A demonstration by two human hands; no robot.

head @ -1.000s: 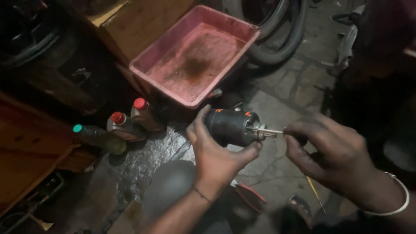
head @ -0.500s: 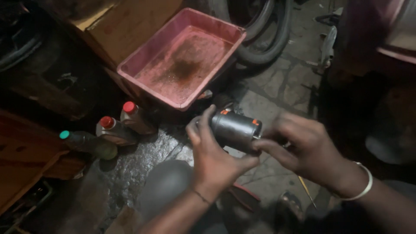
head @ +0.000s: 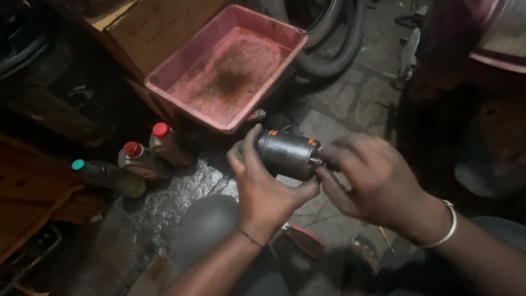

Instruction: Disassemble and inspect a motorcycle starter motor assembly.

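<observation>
Since earlier, my right hand (head: 378, 189) had closed over the shaft end; left fingers (head: 249, 151) clamped the heavy-looking, greasy dark metal cylinder (head: 287, 154) mid-body.

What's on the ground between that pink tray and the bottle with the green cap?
In the head view, two bottles with red caps stand between the pink tray and the green-capped bottle, on the dark, wet-looking floor.

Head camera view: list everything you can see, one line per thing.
cylinder part: one, dark grey with orange marks, held between both hands
tray: one, pink, grimy inside, tilted against a wooden box
bottles: two with red caps, one with a green cap, on the wet floor at left
hoses: black, coiled behind the tray
left hand: grips the cylinder body
right hand: at the cylinder's end, white bangle on the wrist
</observation>
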